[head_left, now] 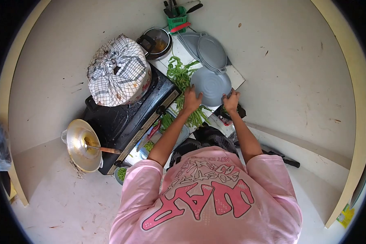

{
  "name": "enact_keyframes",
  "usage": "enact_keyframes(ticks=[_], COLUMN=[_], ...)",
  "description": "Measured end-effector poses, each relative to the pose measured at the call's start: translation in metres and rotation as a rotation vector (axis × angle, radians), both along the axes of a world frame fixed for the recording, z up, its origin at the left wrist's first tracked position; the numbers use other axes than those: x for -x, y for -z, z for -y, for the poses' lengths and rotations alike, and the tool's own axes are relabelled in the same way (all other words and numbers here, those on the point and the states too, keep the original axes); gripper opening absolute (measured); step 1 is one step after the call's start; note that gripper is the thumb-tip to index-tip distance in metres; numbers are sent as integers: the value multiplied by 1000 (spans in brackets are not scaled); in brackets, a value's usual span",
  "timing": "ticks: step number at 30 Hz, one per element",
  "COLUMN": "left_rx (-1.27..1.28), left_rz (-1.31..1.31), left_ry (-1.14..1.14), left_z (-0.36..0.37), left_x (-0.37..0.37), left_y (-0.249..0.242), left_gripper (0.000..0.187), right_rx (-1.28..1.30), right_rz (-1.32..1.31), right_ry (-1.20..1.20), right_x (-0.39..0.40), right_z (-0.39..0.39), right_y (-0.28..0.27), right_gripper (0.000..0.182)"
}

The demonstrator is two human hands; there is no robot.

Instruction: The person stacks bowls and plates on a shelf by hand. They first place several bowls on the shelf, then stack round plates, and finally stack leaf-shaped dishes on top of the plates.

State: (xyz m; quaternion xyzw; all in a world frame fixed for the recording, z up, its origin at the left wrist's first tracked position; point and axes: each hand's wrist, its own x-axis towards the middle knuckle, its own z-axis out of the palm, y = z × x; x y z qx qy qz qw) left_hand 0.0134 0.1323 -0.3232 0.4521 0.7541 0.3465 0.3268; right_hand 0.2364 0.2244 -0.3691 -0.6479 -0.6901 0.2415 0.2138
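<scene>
A round grey plate (210, 85) with faint rings in its middle is between my two hands over the white tiled counter. My left hand (192, 99) grips its near left rim, and my right hand (232, 101) grips the near right rim. Long green leafy stalks (179, 75) lie to the left of the plate, some passing close by my left hand. Just beyond the plate rest grey oval dishes (212, 52) with small handles, overlapping each other. A dark object (240, 110), partly hidden, is below my right hand.
Left stands a black gas stove (126, 118) with a cloth-wrapped pot (118, 73) and a wok (83, 144) holding a wooden-handled ladle (110, 150). A red-handled strainer (179, 27) lies over a dark pan near a green utensil basket (177, 23). Chopped greens (122, 174) sit in a bowl.
</scene>
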Motion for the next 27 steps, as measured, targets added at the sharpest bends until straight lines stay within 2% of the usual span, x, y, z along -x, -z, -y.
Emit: enact_keyframes(ticks=[8,11,14,17,20,21,24,25,27], left_rx=[-17,-29,-103,-2,-1,20,-197,-124,-258], left_rz=[-45,-23,-1,257,422,555,680,696,598], left_ry=[-89,-104,-128,-204,-158,-104,28,85,227], left_z=[3,16,40,65,96,105,132,141,157], left_x=[-26,-26,-23,-11,2,10,25,34,44], left_y=[-11,-4,-14,-21,-64,-81,-86,-117,-141], left_gripper=[77,79,81,83,87,90,93,105,115], right_rx=[2,42,99,207,172,197,258,273,298], right_rz=[-25,15,-181,-363,-530,-578,-730,-784,-867], right_ry=[30,-31,11,47,-32,-48,-90,-92,-89], right_x=[-10,-22,-34,-38,-40,-40,-29,-24,-16], right_z=[11,23,45,74,98,104,122,129,141], right_y=[-4,-15,-18,-44,-55,-61,-102,-121,-159], right_gripper=[62,60,56,55,54,55,59,59,61])
